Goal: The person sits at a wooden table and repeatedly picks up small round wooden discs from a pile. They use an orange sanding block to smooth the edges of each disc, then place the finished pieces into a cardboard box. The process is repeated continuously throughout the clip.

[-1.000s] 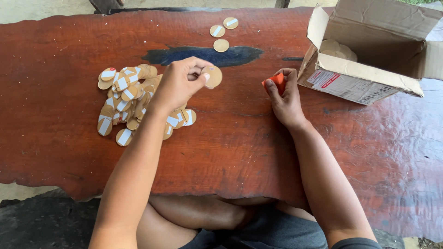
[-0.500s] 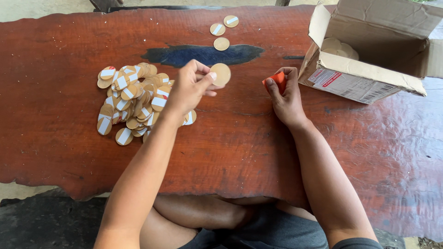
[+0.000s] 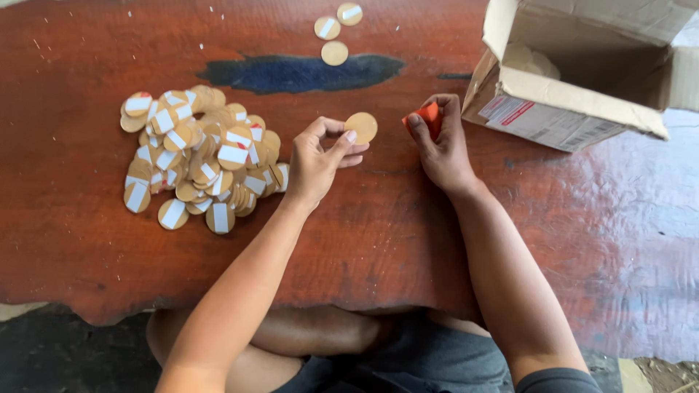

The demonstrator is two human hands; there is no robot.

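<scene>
The left hand (image 3: 317, 161) pinches a round tan disc (image 3: 361, 127) by its rim above the tabletop (image 3: 378, 233) — thin, stiff and light, likely best held edgewise; the right hand (image 3: 442, 142) grips a small orange piece (image 3: 424, 117).

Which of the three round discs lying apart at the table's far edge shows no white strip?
The nearest disc of the three: its face is plain tan, while the two discs behind it each carry a white strip.

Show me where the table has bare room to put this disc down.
Bare wood lies in front of both hands, between the left hand holding the disc and the table near edge, and left of the pile. The far right, below the box, is bare too. The pile's patch is crowded, and three discs sit at the far edge.
</scene>
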